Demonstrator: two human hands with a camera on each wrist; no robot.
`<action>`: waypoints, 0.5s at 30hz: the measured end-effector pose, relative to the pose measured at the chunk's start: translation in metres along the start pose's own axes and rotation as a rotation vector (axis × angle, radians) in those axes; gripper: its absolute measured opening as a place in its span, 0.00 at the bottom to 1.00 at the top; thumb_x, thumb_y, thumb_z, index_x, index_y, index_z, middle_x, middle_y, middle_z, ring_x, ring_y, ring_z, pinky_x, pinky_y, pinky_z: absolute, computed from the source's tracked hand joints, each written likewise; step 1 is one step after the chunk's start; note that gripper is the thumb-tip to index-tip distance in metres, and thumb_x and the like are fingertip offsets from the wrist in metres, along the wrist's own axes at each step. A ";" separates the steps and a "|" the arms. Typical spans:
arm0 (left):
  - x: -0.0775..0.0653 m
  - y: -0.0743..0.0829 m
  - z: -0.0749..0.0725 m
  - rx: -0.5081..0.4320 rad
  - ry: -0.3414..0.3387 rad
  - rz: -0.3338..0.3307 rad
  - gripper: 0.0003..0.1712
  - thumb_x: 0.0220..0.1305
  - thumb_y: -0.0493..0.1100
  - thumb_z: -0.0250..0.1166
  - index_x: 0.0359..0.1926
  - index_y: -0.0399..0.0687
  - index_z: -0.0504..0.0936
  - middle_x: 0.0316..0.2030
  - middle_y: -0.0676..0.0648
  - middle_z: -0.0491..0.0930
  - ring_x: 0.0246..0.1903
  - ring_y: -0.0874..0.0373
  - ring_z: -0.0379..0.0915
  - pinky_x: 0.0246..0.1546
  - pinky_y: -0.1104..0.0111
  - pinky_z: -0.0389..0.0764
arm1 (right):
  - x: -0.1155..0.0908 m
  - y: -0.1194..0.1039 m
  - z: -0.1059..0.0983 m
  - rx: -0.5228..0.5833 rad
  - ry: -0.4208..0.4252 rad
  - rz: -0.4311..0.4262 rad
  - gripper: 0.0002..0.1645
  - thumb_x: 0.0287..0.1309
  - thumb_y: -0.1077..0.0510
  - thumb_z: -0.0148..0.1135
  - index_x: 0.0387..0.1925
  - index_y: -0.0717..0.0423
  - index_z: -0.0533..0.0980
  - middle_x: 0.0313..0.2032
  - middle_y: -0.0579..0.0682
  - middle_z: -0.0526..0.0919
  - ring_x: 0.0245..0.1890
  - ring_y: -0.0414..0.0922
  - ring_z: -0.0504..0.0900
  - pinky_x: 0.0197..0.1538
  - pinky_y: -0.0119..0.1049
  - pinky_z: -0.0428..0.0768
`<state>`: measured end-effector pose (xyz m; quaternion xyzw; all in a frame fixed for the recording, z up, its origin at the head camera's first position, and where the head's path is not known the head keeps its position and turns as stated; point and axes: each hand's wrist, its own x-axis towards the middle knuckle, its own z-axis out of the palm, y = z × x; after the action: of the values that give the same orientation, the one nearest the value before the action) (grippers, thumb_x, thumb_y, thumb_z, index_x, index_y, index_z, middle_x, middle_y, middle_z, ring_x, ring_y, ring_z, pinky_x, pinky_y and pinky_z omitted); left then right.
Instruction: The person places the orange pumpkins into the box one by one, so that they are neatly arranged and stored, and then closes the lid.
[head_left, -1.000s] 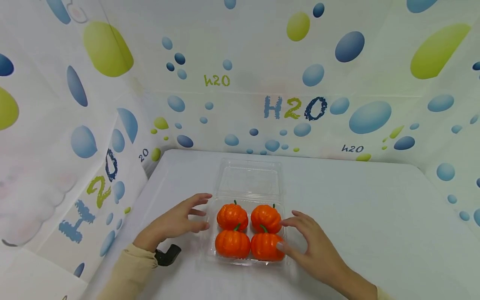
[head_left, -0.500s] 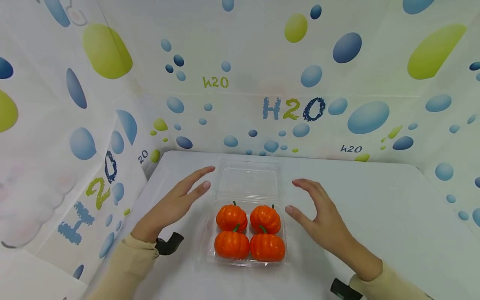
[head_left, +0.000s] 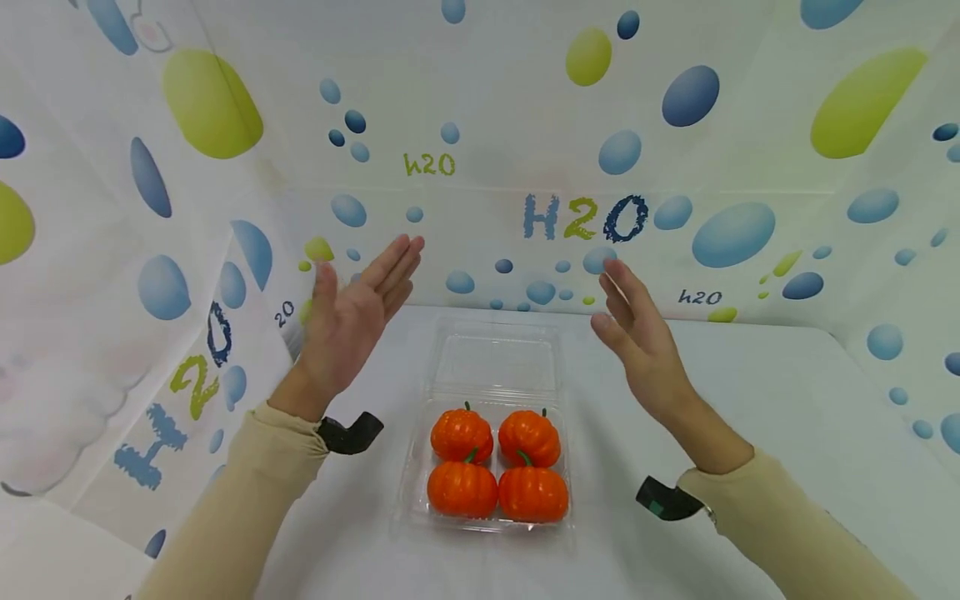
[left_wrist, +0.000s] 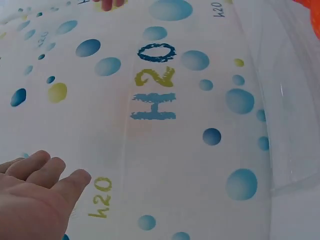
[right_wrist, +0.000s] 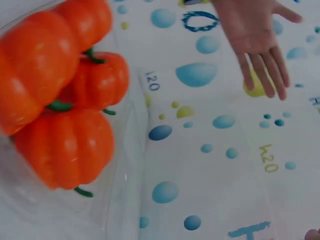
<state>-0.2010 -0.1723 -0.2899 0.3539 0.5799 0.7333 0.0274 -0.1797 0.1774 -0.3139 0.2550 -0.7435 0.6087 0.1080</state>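
Note:
Several small orange pumpkins (head_left: 462, 490) with green stems sit in two rows in a clear plastic clamshell box (head_left: 411, 483). Its transparent lid (head_left: 495, 354) is folded back flat behind them. My left hand (head_left: 348, 329) is raised to the left of the lid, palm showing and fingers straight, holding nothing. Opposite it, my right hand (head_left: 645, 350) is held up to the right of the lid with fingers extended and nothing in them. Neither hand touches the box. In the right wrist view the pumpkins (right_wrist: 65, 145) fill the left side.
The box stands on a white-covered table (head_left: 720, 392). A white backdrop (head_left: 495, 108) with blue and green spots and H2O lettering rises behind and along the left. Dark wrist-worn devices (head_left: 352, 433) show at both cuffs.
Both hands have left the sides of the box and risen up and away from the viewer. My left palm has turned into view. The pumpkins and box stay in place.

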 end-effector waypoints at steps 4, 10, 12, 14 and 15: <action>0.006 -0.004 -0.022 -0.297 -0.002 -0.048 0.62 0.63 0.83 0.27 0.81 0.43 0.37 0.80 0.47 0.42 0.79 0.52 0.34 0.76 0.55 0.34 | 0.016 0.010 -0.004 0.312 -0.018 0.083 0.41 0.77 0.51 0.44 0.80 0.57 0.39 0.80 0.48 0.44 0.79 0.47 0.44 0.76 0.36 0.49; 0.000 -0.031 -0.056 -0.733 0.065 -0.127 0.68 0.57 0.87 0.36 0.80 0.45 0.31 0.81 0.46 0.38 0.79 0.51 0.27 0.76 0.56 0.33 | 0.021 0.042 -0.010 0.668 -0.010 0.221 0.48 0.77 0.38 0.37 0.80 0.56 0.30 0.81 0.50 0.33 0.79 0.49 0.35 0.77 0.41 0.38; -0.006 -0.044 -0.066 -0.838 0.105 -0.184 0.71 0.55 0.87 0.43 0.80 0.46 0.29 0.81 0.46 0.35 0.79 0.51 0.28 0.76 0.57 0.33 | 0.020 0.057 -0.010 0.737 0.007 0.308 0.51 0.75 0.34 0.38 0.79 0.55 0.28 0.80 0.48 0.31 0.79 0.48 0.34 0.77 0.40 0.38; -0.013 -0.060 -0.075 -0.917 0.143 -0.251 0.73 0.52 0.87 0.50 0.80 0.47 0.28 0.81 0.47 0.33 0.79 0.51 0.29 0.76 0.57 0.34 | 0.017 0.073 -0.009 0.787 0.028 0.401 0.54 0.73 0.31 0.39 0.79 0.54 0.27 0.80 0.48 0.30 0.79 0.47 0.33 0.77 0.40 0.38; -0.016 -0.067 -0.079 -0.942 0.159 -0.283 0.75 0.51 0.87 0.51 0.80 0.47 0.28 0.81 0.47 0.32 0.79 0.52 0.28 0.76 0.57 0.34 | 0.016 0.081 -0.008 0.799 0.036 0.446 0.55 0.73 0.30 0.40 0.79 0.54 0.26 0.80 0.48 0.29 0.79 0.47 0.33 0.77 0.40 0.39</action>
<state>-0.2573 -0.2238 -0.3623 0.1637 0.2281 0.9294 0.2395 -0.2355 0.1914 -0.3736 0.0995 -0.4849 0.8606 -0.1197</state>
